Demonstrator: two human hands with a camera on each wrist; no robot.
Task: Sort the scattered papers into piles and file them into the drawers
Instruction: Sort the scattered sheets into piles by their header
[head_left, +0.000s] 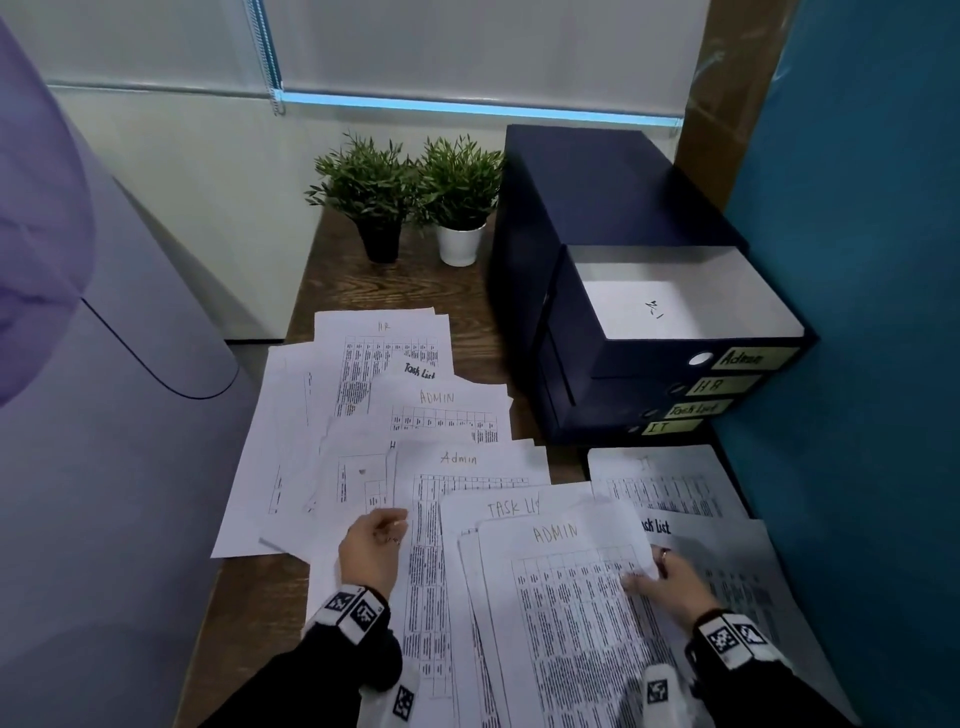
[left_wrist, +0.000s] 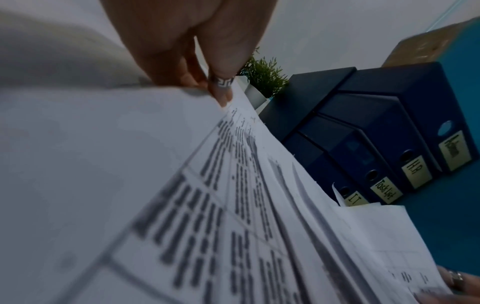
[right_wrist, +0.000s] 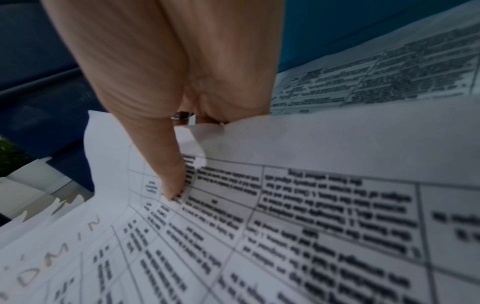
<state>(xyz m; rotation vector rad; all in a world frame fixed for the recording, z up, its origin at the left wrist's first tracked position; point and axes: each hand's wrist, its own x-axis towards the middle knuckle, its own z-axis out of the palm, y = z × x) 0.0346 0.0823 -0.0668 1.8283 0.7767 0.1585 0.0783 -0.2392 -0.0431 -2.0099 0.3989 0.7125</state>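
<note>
ADMIN sheet (head_left: 571, 597) — right hand (head_left: 670, 587) pinching its edge, left hand (head_left: 371, 551) on papers (head_left: 363, 415)

Four drawers (head_left: 670, 384) stack in one dark blue drawer unit (head_left: 597, 197), the top one open. Left of the unit stand two potted plants (head_left: 410, 197). Scattered papers (head_left: 415, 426) overlap uncountably.

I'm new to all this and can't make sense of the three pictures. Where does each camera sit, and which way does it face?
Head: worn on the head, looking down at the desk, papers and drawer unit; both hands and sleeves show.
Left wrist: looks along the left hand pinching a sheet's edge, toward the drawer labels.
Right wrist: looks along the right hand, its thumb pressing the ADMIN sheet.
Shared: head and right wrist both show that ADMIN sheet; head and left wrist share the drawer unit.
</note>
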